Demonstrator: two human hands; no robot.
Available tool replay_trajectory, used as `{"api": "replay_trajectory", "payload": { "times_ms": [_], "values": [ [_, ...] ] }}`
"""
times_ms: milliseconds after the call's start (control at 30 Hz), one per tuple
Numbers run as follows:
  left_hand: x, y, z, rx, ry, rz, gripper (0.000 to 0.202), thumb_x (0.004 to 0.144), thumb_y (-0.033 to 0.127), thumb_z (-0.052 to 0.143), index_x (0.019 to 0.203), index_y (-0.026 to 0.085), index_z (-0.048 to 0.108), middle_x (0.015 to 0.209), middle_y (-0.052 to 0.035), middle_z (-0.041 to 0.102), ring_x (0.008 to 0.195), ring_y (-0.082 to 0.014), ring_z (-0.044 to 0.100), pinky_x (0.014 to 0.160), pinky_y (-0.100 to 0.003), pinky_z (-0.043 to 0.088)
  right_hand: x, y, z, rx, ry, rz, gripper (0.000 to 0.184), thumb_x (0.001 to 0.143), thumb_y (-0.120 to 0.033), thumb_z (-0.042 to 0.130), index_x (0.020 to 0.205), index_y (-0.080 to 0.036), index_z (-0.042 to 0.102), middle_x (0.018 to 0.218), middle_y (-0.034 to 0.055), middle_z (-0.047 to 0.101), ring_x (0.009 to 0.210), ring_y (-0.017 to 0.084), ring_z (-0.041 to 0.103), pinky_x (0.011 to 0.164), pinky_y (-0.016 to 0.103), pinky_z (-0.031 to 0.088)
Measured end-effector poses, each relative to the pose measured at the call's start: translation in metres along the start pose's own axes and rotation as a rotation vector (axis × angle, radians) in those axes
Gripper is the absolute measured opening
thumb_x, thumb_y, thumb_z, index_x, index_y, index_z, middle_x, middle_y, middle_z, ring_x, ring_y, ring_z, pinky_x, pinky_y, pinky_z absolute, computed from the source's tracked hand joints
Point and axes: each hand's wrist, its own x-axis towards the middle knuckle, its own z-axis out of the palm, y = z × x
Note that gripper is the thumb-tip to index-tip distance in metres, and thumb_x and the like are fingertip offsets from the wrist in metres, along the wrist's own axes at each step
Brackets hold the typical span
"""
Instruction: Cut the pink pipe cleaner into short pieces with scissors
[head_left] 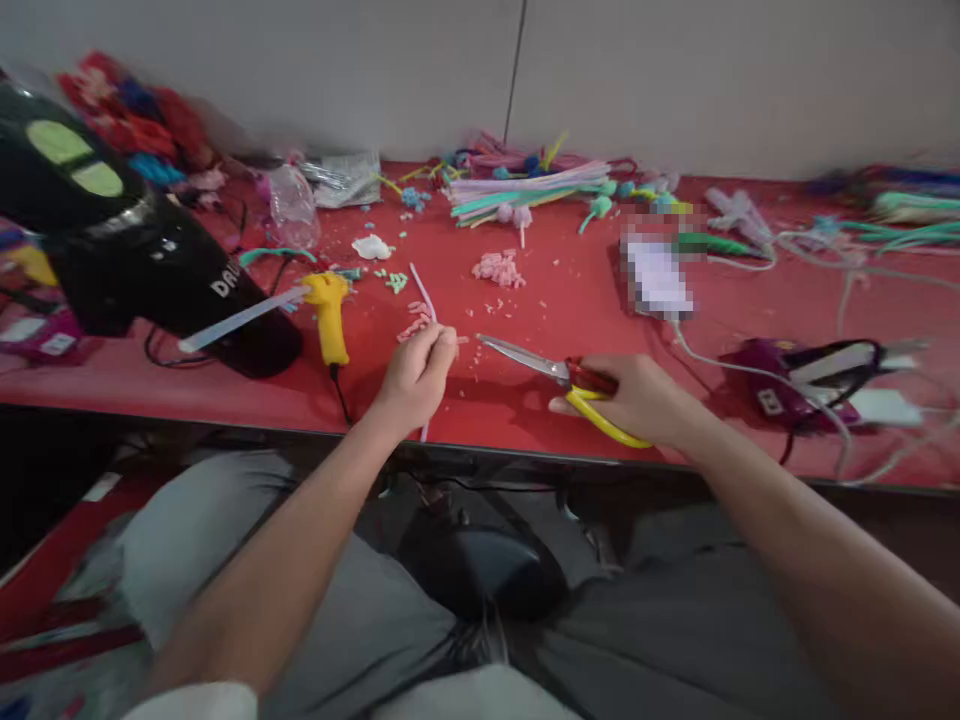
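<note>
My left hand (418, 372) is closed in a pinch on a thin pale pink pipe cleaner (422, 289) that sticks up past my fingers and also pokes out below my hand. My right hand (637, 397) grips scissors (559, 375) with yellow and red handles; the blades are slightly apart and point left toward the pipe cleaner, a short gap away. Small pink cut pieces (496, 268) lie scattered on the red table (525, 300) just beyond both hands.
A yellow glue gun (330, 315) with a glue stick lies left of my left hand, beside a black hair dryer (150, 265). Bundles of coloured pipe cleaners (525, 185) lie at the back. A blurred phone (656, 275), a purple power strip (780, 385) and cables sit right.
</note>
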Motion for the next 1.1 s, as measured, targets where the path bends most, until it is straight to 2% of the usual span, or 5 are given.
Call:
{"api": "replay_trajectory", "payload": {
  "times_ms": [367, 1100],
  "values": [
    [-0.0005, 0.0017, -0.0009, 0.025, 0.009, 0.024, 0.035, 0.102, 0.034, 0.038, 0.071, 0.019, 0.046, 0.061, 0.0023, 0.044, 0.057, -0.0110, 0.044, 0.057, -0.027, 0.035, -0.0030, -0.0006, 0.0031, -0.034, 0.048, 0.022, 0.061, 0.068, -0.074, 0.068, 0.063, -0.022, 0.037, 0.059, -0.0059, 0.031, 0.057, 0.010, 0.025, 0.050, 0.027, 0.024],
    [0.0001, 0.0079, -0.0018, 0.073, -0.025, 0.008, 0.035, 0.101, 0.032, 0.040, 0.068, 0.019, 0.046, 0.059, 0.0025, 0.046, 0.057, -0.0115, 0.046, 0.059, -0.026, 0.037, 0.0004, -0.0020, 0.0056, -0.106, 0.048, 0.104, 0.068, 0.061, -0.086, 0.060, 0.060, -0.022, 0.038, 0.055, -0.0050, 0.034, 0.055, 0.011, 0.028, 0.049, 0.027, 0.023]
  ]
}}
